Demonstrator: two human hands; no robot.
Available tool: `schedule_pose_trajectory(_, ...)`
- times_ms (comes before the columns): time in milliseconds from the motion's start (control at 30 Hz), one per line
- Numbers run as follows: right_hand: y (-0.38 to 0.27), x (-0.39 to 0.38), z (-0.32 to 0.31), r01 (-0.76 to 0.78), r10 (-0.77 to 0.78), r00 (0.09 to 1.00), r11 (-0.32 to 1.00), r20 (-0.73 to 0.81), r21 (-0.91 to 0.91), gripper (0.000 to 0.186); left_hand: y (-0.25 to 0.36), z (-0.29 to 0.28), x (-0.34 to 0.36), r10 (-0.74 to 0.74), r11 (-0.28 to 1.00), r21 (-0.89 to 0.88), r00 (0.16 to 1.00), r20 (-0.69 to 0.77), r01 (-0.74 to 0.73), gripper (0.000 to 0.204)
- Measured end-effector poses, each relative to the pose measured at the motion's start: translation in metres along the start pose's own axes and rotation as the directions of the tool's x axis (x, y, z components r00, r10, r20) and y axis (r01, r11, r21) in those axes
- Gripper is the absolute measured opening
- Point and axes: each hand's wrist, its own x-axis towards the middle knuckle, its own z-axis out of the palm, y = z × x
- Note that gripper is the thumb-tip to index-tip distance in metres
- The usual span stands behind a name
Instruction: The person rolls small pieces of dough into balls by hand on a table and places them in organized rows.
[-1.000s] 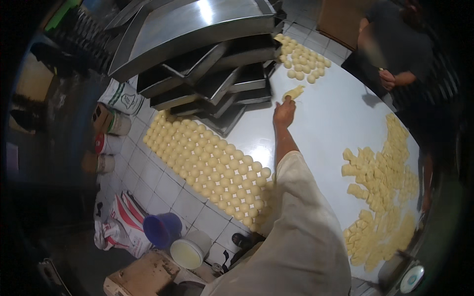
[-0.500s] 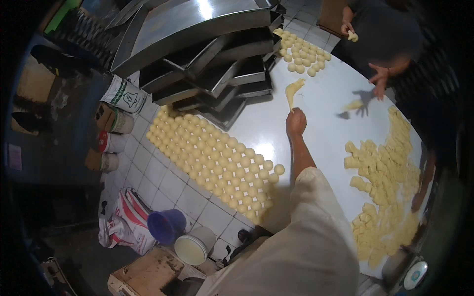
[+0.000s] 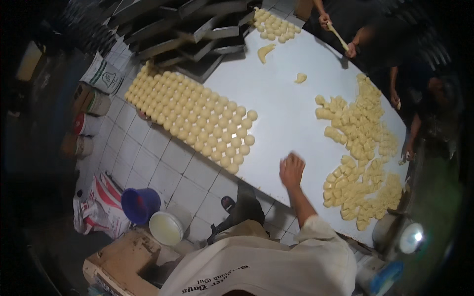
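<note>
My right hand is over the near part of the white table, palm down, with its fingers curled in. Whatever may be under the fingers is hidden. Left of it, rows of round pale-yellow dough balls cover the table's left edge. To the right spreads a heap of cut dough pieces. Farther off lie a curved dough strip and a small dough lump, both apart from my hand. My left hand is out of view.
Stacked metal trays stand at the far left. Across the table a co-worker's hands stretch a dough strip; another person's arm hangs at the right. A purple bucket and a white bucket sit on the tiled floor.
My right hand has let go of the dough strip and drawn back toward me, its fingers curled. The airborne dough lump now lies on the table. A co-worker's hands now hold a stretched strip.
</note>
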Motion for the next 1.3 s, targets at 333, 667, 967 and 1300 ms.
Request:
schedule_pose_trajectory(333, 0.007, -0.027, -0.009, -0.029, 0.001, 0.99, 0.98, 0.14, 0.198, 0.02, -0.079, 0.001, -0.026, -0.108, 0.992, 0.059, 0.994, -0.007, 0.108, 0.027)
schedule_pose_trajectory(667, 0.035, -0.022, 0.021, 0.193, -0.218, 0.976, 0.879, 0.007, 0.435, 0.015, -0.1, -0.028, -0.06, -0.276, 0.95, 0.133, 0.958, -0.072, 0.284, 0.028)
schedule_pose_trajectory(967, 0.007, 0.015, 0.035, 0.165, -0.064, 0.977, 0.829, -0.202, 0.534, 0.012, -0.117, -0.04, -0.073, -0.247, 0.945, 0.197, 0.964, -0.102, 0.263, 0.028)
schedule_pose_trajectory(1300, 0.036, 0.045, 0.014, 0.064, 0.006, 0.993, 0.819, -0.119, 0.571, 0.014, 0.129, 0.057, 0.0, 0.33, 0.931, 0.176, 0.943, -0.036, -0.319, 0.023)
